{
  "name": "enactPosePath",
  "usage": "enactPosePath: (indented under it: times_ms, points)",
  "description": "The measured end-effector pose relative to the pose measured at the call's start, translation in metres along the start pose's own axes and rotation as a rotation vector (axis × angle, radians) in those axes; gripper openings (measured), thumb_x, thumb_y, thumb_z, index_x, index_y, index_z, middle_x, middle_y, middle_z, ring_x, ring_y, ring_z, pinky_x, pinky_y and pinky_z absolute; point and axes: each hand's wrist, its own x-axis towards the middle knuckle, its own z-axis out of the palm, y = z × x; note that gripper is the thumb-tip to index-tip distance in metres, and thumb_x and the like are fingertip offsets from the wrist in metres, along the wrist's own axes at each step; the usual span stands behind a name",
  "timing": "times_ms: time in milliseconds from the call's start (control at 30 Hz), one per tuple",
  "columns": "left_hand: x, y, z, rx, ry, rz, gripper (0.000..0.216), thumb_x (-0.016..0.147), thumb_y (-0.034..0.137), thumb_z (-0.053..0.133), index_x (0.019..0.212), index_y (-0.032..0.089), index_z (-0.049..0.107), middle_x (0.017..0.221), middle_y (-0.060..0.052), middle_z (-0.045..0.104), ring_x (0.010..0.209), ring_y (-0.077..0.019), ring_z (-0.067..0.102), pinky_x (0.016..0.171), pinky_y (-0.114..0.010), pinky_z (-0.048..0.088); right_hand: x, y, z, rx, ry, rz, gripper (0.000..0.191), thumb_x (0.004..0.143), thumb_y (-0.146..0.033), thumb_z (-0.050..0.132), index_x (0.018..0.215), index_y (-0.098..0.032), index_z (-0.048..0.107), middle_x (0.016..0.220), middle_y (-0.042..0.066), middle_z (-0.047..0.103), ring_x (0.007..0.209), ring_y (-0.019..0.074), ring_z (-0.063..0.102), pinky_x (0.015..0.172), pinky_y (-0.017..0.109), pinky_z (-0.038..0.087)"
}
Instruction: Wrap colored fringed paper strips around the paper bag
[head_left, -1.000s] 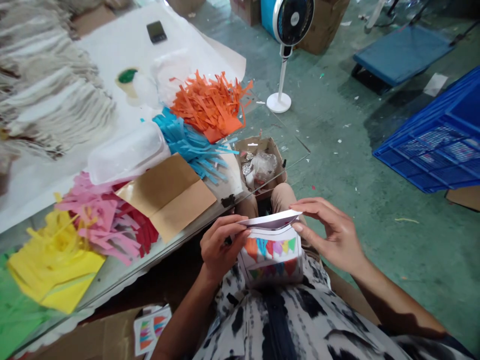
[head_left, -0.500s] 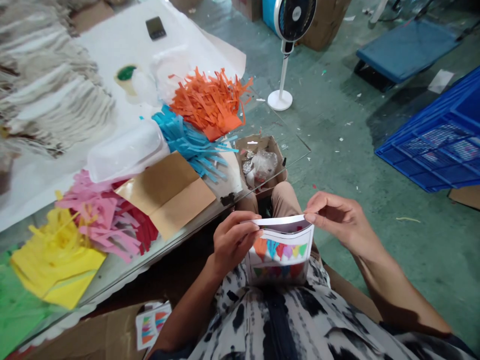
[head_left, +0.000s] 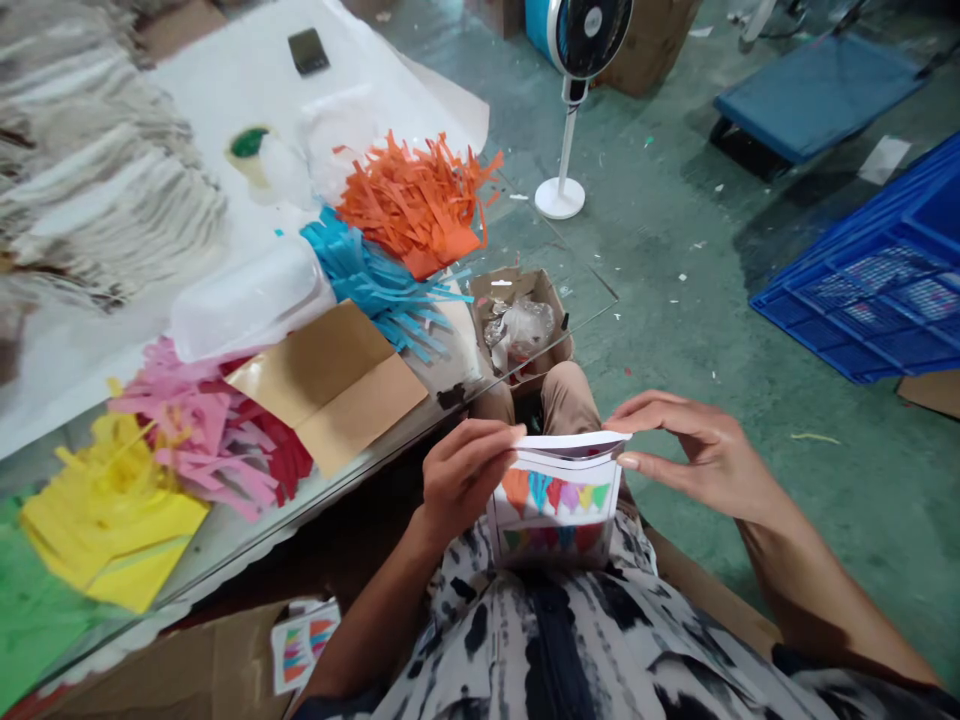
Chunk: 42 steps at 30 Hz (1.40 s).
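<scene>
A small flat packaging bag (head_left: pixel 559 505) with pictures of coloured tassel garlands stands upright against my lap. Its white-edged mouth gapes slightly. My left hand (head_left: pixel 469 475) pinches the bag's upper left corner between thumb and fingers. At the upper right corner, my right hand (head_left: pixel 686 450) has its thumb and forefinger spread, with the fingertips beside the white edge. What lies inside the bag is hidden from me.
Left, the table bears orange (head_left: pixel 412 200), blue (head_left: pixel 367 275), pink (head_left: pixel 195 425) and yellow (head_left: pixel 112 510) paper fringes and a folded brown card (head_left: pixel 330 385). A scrap box (head_left: pixel 555 370) sits beyond my knees. A fan (head_left: pixel 574 130) and blue crate (head_left: pixel 862 270) stand on the floor.
My right thumb and forefinger have parted from their pinch on the bag's upper right corner. The bag and my left hand have shifted slightly left.
</scene>
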Motion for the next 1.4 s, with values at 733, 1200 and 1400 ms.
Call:
enactPosePath:
  times_ms: [733, 1200, 1400]
  points:
    - [0.050, 0.030, -0.002, 0.397, -0.527, 0.214, 0.041, 0.103, 0.034, 0.065, 0.141, 0.020, 0.060, 0.129, -0.006, 0.078, 0.114, -0.0180, 0.077, 0.098, -0.030, 0.062, -0.006, 0.015, 0.027, 0.038, 0.143, 0.087, 0.042, 0.092, -0.025, 0.078, 0.134, -0.031, 0.070, 0.129, 0.007, 0.072, 0.114, 0.0233, 0.072, 0.096, 0.040, 0.063]
    - [0.067, 0.028, -0.025, 0.214, -0.677, 0.039, 0.039, 0.104, 0.034, 0.062, 0.142, 0.023, 0.063, 0.130, -0.009, 0.076, 0.108, -0.0185, 0.075, 0.090, -0.026, 0.057, -0.004, -0.005, 0.028, -0.261, 0.136, -0.094, 0.031, 0.095, -0.017, 0.071, 0.123, -0.029, 0.071, 0.139, 0.008, 0.064, 0.126, 0.0239, 0.065, 0.106, 0.042, 0.056]
    - [0.105, 0.037, -0.027, 0.054, -0.789, -0.168, 0.027, 0.107, 0.035, 0.056, 0.117, 0.022, 0.076, 0.108, -0.005, 0.081, 0.095, -0.0149, 0.076, 0.082, -0.021, 0.054, 0.003, -0.013, 0.032, -0.157, 0.135, -0.130, 0.030, 0.093, -0.016, 0.074, 0.119, -0.030, 0.074, 0.132, 0.007, 0.062, 0.123, 0.0240, 0.065, 0.107, 0.045, 0.057]
